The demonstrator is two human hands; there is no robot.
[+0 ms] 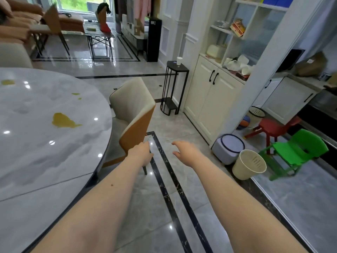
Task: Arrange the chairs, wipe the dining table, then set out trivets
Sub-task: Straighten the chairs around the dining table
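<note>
Orange-backed chair (134,115): sitting at the round table's right edge, seat tucked toward the tabletop, its back turned outward to the person and leaning a little; it is lying ahead and slightly left of both arms.
Left hand (141,152): reaching onto the chair back's lower outer edge — fingers look to be curling round that edge, though the grip itself is partly hidden behind the hand; this is the nearer hand by far.
Right hand (185,151): hanging in the air over the floor, fingers loosely spread and holding nothing; it is standing clear of the chair, off to its right.
Hands together: apart, with a strip of tiled floor showing between them.
Marble table (54,161): lying to the left of both arms; yellow spills (63,121) are sitting on it unwiped, so the wiping step looks not yet begun.
Coming move: a judgement only — the chair seems due a push or swing leftward toward the table; the left hand is placed for it, while the right would be needing to cross left to the upper back.
Second chair (49,24): standing well apart, far across the room by the sofa.
</note>
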